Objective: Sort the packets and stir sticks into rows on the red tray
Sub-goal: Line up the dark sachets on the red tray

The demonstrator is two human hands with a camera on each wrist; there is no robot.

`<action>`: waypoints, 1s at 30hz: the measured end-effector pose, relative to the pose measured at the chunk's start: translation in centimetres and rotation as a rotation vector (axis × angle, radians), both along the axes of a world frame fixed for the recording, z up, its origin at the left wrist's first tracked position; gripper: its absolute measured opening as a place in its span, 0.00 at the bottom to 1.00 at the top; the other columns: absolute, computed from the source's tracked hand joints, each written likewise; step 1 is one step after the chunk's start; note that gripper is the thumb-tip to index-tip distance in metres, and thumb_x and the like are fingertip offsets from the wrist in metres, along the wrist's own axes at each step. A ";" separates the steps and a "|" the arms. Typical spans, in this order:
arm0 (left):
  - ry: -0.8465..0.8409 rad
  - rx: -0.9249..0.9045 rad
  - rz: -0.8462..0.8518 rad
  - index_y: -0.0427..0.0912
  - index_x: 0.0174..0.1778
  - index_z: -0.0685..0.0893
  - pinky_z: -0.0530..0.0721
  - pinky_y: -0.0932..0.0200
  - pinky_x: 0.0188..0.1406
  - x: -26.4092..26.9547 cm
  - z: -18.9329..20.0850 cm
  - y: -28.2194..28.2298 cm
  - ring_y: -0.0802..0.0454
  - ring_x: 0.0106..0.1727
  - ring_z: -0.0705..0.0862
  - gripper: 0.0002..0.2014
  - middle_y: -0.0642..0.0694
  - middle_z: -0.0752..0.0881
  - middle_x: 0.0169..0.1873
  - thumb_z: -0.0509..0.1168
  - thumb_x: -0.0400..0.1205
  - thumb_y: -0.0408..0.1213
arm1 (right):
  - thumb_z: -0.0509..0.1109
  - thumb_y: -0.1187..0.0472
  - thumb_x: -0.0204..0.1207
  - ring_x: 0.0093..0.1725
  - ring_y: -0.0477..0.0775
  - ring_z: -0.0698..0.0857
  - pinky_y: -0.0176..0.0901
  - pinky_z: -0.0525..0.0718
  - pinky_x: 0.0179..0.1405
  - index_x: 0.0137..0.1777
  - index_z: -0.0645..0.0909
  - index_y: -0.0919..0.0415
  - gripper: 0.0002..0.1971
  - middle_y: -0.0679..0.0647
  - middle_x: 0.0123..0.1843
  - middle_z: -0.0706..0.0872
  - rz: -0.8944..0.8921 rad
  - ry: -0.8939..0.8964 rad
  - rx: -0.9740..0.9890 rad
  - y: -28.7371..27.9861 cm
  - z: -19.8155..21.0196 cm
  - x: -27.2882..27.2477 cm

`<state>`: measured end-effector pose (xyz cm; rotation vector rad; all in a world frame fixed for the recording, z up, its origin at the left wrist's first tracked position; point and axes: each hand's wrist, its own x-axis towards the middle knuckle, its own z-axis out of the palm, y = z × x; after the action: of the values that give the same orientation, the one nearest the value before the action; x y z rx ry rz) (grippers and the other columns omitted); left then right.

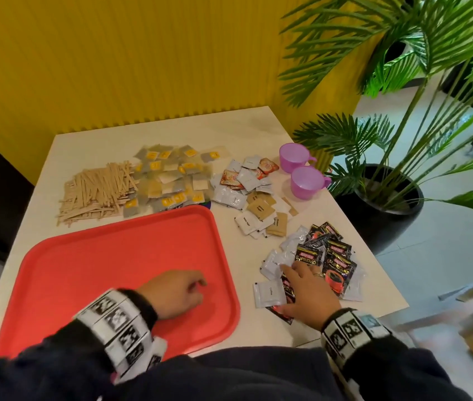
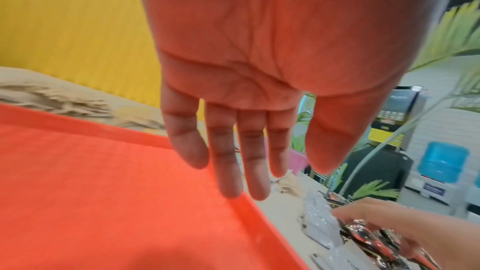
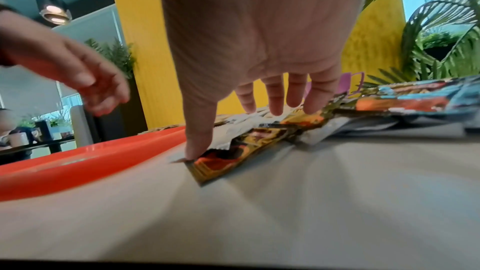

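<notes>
**Mia:** Right hand [image 1: 304,287] lies flat with its fingers spread on the black coffee packets [image 1: 336,264], near the right edge of the table [image 1: 258,134]. Its thumb presses one packet's corner. It is not gripping anything.

**Ben:** How will a packet feel?

**Mia:** Light, thin and shiny, so I think slippery. Pinch it by a corner or an edge.

**Ben:** And the left hand [image 1: 176,293]?

**Mia:** Loose and holding nothing, over the red tray [image 1: 114,256].

**Ben:** Where is the tray?

**Mia:** Just beside the packets, at the front edge. It has a low rim, so lift each packet over it. The sticks [image 1: 96,192] are piled at the back left corner. The two purple cups [image 1: 301,172] stand well apart, at the back right.
</notes>
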<state>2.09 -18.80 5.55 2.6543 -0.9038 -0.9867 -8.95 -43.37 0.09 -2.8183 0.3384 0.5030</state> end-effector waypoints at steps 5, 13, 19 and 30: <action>-0.016 -0.059 -0.087 0.44 0.70 0.75 0.75 0.61 0.56 0.7 0.4 -6.6 0.50 0.59 0.80 0.19 0.47 0.82 0.60 0.60 0.82 0.39 | 0.75 0.38 0.63 0.73 0.59 0.66 0.55 0.73 0.69 0.81 0.50 0.49 0.51 0.54 0.76 0.63 0.061 0.041 -0.078 0.8 -1.1 1.1; 0.002 -0.069 -0.136 0.45 0.69 0.76 0.74 0.60 0.56 0.4 -0.4 -11.2 0.49 0.60 0.79 0.19 0.47 0.80 0.63 0.60 0.81 0.39 | 0.78 0.43 0.62 0.69 0.60 0.67 0.56 0.72 0.66 0.78 0.53 0.45 0.48 0.55 0.67 0.69 0.062 0.009 -0.070 1.0 -1.4 1.3; 0.023 -0.084 -0.125 0.44 0.69 0.76 0.72 0.64 0.52 0.3 -0.9 -12.0 0.49 0.59 0.80 0.19 0.47 0.82 0.61 0.61 0.81 0.36 | 0.71 0.55 0.73 0.60 0.58 0.78 0.50 0.76 0.60 0.77 0.58 0.47 0.35 0.55 0.65 0.73 0.013 -0.047 -0.019 0.0 -0.3 1.5; 0.128 -0.291 -0.025 0.47 0.72 0.73 0.76 0.62 0.59 1.1 0.6 -13.7 0.51 0.62 0.79 0.30 0.49 0.79 0.64 0.74 0.73 0.43 | 0.72 0.66 0.74 0.56 0.52 0.83 0.47 0.82 0.57 0.67 0.76 0.48 0.23 0.54 0.56 0.85 -0.134 -0.215 0.441 -3.7 7.4 3.7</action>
<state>3.24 -32.46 6.18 2.3180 -0.9718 -0.9379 -5.20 -47.06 7.52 -2.3735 0.3237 0.2098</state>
